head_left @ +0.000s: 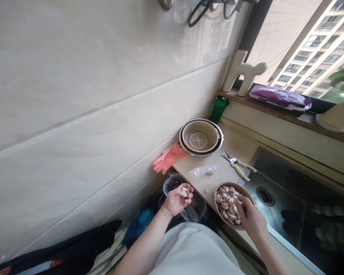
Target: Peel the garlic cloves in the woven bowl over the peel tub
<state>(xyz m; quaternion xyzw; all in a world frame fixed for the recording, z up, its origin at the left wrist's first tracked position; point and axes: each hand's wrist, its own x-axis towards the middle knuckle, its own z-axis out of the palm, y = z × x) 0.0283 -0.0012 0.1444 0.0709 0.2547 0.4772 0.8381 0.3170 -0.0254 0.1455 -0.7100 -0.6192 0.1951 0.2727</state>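
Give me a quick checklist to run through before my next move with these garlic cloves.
1. Left hand has a garlic clove in its fingers: ok.
2. Right hand is at the bowl of garlic cloves, fingers among them: ok.
3. Bowl sits fully on the counter: cannot tell; it lies close to the front edge and to the sink.
4. Clear container is below the left hand to catch peel: ok.
5. Scissors are clear of both hands: ok.
6. Clove in the left hand is fully peeled: cannot tell, too small.
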